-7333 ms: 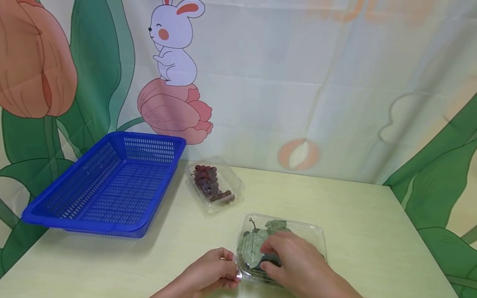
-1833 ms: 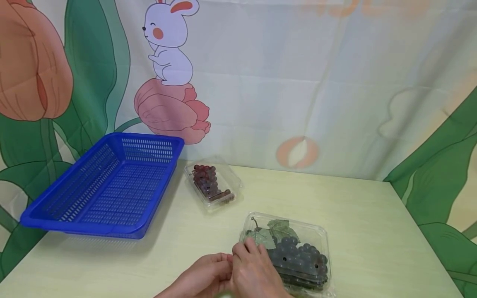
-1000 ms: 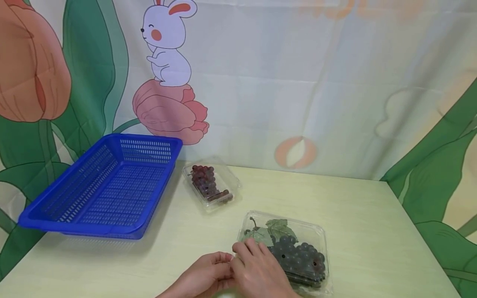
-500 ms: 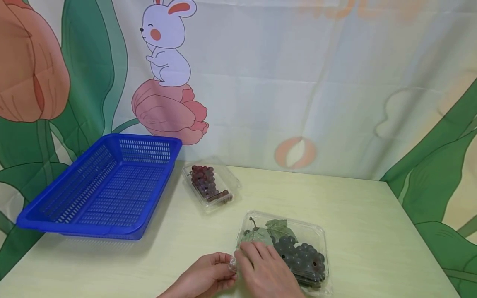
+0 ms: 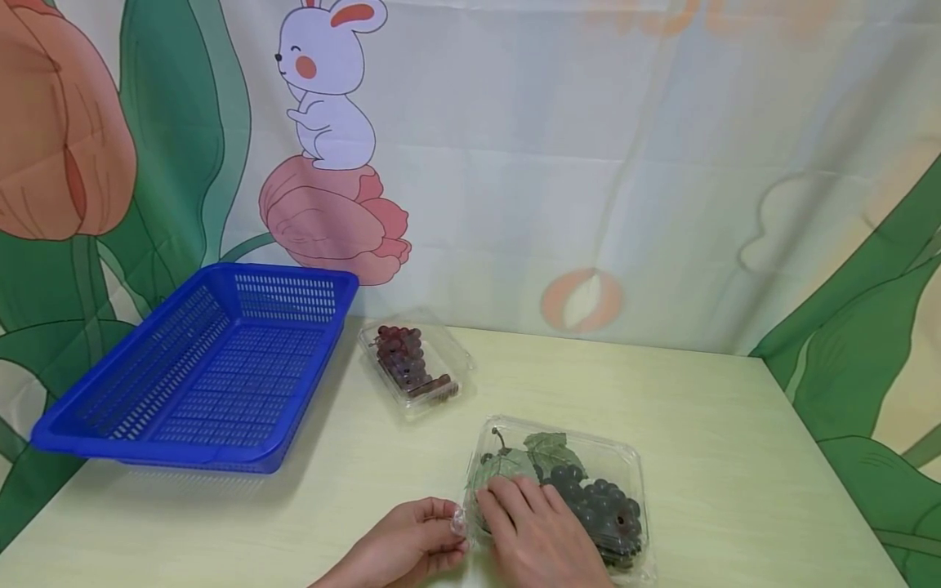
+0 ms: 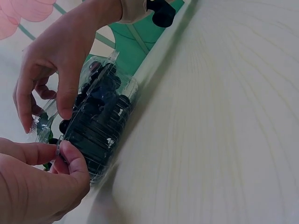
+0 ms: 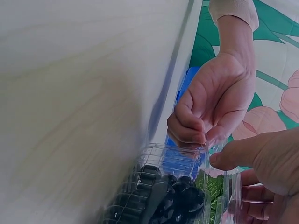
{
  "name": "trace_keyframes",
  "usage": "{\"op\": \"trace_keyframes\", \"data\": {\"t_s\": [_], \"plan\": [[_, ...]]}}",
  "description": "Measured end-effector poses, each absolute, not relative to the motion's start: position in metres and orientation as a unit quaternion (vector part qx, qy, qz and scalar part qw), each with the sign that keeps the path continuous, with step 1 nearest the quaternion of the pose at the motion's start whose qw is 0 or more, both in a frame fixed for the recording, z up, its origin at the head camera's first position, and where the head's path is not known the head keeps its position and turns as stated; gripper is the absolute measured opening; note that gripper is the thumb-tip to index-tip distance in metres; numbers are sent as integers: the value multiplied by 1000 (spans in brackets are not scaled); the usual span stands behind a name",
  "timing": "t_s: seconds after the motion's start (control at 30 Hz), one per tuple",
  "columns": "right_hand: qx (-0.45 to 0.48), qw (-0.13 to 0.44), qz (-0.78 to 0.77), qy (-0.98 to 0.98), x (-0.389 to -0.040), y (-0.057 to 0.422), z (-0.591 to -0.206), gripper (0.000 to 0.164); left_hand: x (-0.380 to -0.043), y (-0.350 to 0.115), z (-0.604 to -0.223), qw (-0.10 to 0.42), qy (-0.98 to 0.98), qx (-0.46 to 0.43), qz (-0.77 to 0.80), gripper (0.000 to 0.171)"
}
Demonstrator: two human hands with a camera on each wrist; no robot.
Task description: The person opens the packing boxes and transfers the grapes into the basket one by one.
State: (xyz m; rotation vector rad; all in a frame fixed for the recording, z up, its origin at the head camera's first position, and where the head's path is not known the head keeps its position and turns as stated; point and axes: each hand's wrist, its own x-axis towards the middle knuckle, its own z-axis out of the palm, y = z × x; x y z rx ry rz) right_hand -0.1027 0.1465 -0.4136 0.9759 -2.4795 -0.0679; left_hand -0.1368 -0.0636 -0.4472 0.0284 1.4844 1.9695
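Note:
A clear plastic clamshell box [image 5: 625, 465] at the front middle holds dark grapes [image 5: 604, 506] and green leaves [image 5: 555, 449]. At its near left corner my left hand [image 5: 408, 539] pinches a small clear tab [image 5: 458, 521] between thumb and fingertips. My right hand [image 5: 540, 531] lies over the left part of the lid, its fingers loosely bent and covering some leaves and grapes. In the left wrist view the right thumb [image 6: 67, 95] stands apart from the other fingers, at the lid's edge. The right wrist view has the thumb [image 7: 229, 155] beside the rim.
Behind the box stands a smaller clear clamshell [image 5: 459, 359] with red grapes [image 5: 403, 359]. A blue plastic basket [image 5: 275, 457] with slotted walls is at the left of the pale table [image 5: 698, 408]. A printed curtain [image 5: 485, 163] hangs along the back.
Earlier my right hand was at the box's near left corner against the left hand; it has shifted right onto the lid, uncovering the clear tab. The left hand keeps its pinch there.

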Motion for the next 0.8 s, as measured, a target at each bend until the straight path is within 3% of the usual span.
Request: {"op": "trace_keyframes", "data": {"t_s": [0.3,0.47,0.53,0.7,0.8], "plan": [[362,238,-12,-901,-102,152,-416,46,-136,-63,-445,329,574,4,750,10],[347,234,-6,-908,-99,159,-417,85,-136,-62,-444,327,577,-3,748,11],[343,237,-5,-909,-98,161,-417,89,-135,-61,-444,327,578,-4,748,12],[342,247,-10,-906,-95,168,-420,55,-135,-61,-442,325,577,-8,749,13],[339,256,-12,-905,-94,173,-421,50,-135,-60,-442,324,578,-11,748,12]]}}
